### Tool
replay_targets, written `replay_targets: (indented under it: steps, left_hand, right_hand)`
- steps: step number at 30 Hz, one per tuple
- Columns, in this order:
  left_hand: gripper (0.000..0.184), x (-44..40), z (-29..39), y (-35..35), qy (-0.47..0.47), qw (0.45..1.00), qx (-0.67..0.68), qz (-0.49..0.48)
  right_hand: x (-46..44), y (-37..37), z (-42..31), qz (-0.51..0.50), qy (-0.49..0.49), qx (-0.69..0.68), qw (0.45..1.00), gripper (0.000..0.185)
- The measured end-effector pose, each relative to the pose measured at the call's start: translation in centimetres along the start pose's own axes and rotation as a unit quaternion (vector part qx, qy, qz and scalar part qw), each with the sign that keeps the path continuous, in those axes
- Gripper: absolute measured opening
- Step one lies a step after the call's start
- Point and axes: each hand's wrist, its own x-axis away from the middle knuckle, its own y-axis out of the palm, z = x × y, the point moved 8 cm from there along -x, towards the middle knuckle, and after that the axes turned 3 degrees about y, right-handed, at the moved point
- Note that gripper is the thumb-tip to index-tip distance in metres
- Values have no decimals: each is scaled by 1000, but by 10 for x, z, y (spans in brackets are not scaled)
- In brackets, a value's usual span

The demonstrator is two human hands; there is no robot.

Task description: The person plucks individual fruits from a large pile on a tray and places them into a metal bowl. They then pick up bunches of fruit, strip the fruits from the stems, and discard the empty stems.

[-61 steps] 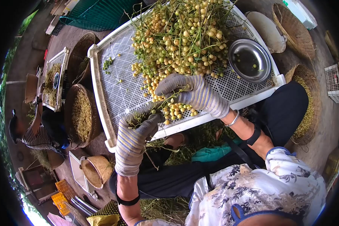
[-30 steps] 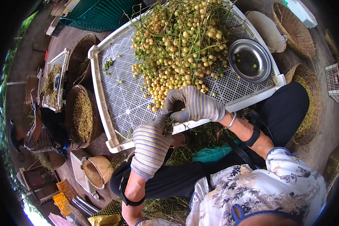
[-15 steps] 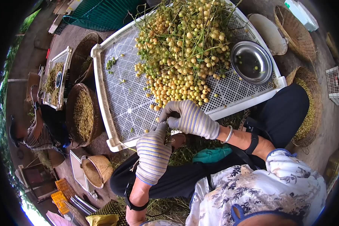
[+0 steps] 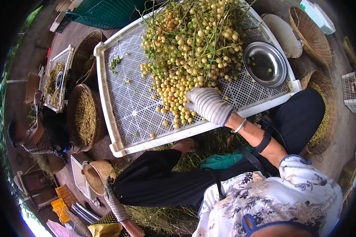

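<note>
My right hand (image 4: 210,106), in a striped glove with greyish fingertips, rests on the near side of a pile of loose round yellow fruits (image 4: 172,96). Its fingers curl around some of them. These lie on a white perforated tray (image 4: 124,94), below a heap of fruits still on green stems (image 4: 197,43). Down at the left, my left hand (image 4: 115,200), gloved alike, is at the rim of a small woven basket (image 4: 101,173). Its fingers are bent against the rim and partly hidden.
A metal bowl (image 4: 265,64) with a few green fruits stands on the tray's right. Fruit-filled baskets (image 4: 95,114) stand left and right. At far left a person (image 4: 37,138) sits by another tray (image 4: 65,59). Cut stems (image 4: 158,217) lie below my legs.
My left hand has left my right hand and gone down left to the small basket. My right hand has moved up and right onto the loose fruits, some of which have shifted.
</note>
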Motion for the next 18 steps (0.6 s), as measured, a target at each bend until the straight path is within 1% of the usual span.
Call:
replay_targets:
  steps: [1, 3, 4, 5, 6, 7, 8, 9, 10, 11, 12, 13, 15, 16, 17, 18]
  left_hand:
    - [40, 13, -20, -8, -74, 996, 56, 19]
    - [46, 44, -50, -28, -213, 961, 162, 64]
    - [44, 49, -103, -50, -166, 955, 247, 7]
    - [42, 64, -130, -56, -175, 968, 179, -1]
    - [41, 79, -156, -61, -184, 977, 110, -9]
    - [49, 102, -175, -50, -206, 970, 128, -3]
    - [57, 111, -212, -55, -133, 981, -135, 34]
    - [65, 122, -234, -54, -50, 917, -390, 66]
    - [71, 134, -221, -30, -85, 858, -504, -42]
    - [78, 144, -172, 0, -116, 775, -603, -147]
    - [84, 153, -152, 14, -144, 669, -685, -250]
    - [84, 161, -163, -5, -192, 663, -687, -227]
    - [84, 191, -189, -59, -301, 644, -683, -169]
    - [77, 211, -200, -86, -358, 623, -675, -167]
    - [71, 252, -253, -139, -428, 734, -526, -12]
    - [65, 292, -301, -190, -406, 850, -226, 247]
  right_hand:
    - [3, 11, -1, -2, -9, 19, 1000, 29]
    - [0, 22, -5, -89, 69, 50, 992, 30]
    - [0, 24, -9, -90, 57, 50, 993, 30]
    - [0, 26, -8, -90, 44, 52, 994, 29]
    - [4, 26, -10, -72, 3, 35, 997, 27]
    - [5, 30, -8, -98, 16, 32, 995, 23]
    - [5, 33, -6, -93, 19, 24, 995, 22]
    - [7, 37, -4, -89, 24, 14, 996, 20]
    - [9, 37, -5, -84, 29, 15, 996, 20]
    - [9, 37, -7, -78, 32, 16, 996, 20]
    - [10, 38, -8, -71, 36, 15, 997, 19]
    - [9, 41, -5, -77, 44, 6, 996, 20]
    - [7, 42, -3, -63, 31, -25, 997, 20]
    - [6, 41, -1, -45, 32, -34, 998, 19]
    - [7, 39, 1, -30, 29, -47, 998, 19]
    - [9, 34, 2, -8, 17, -92, 996, 18]
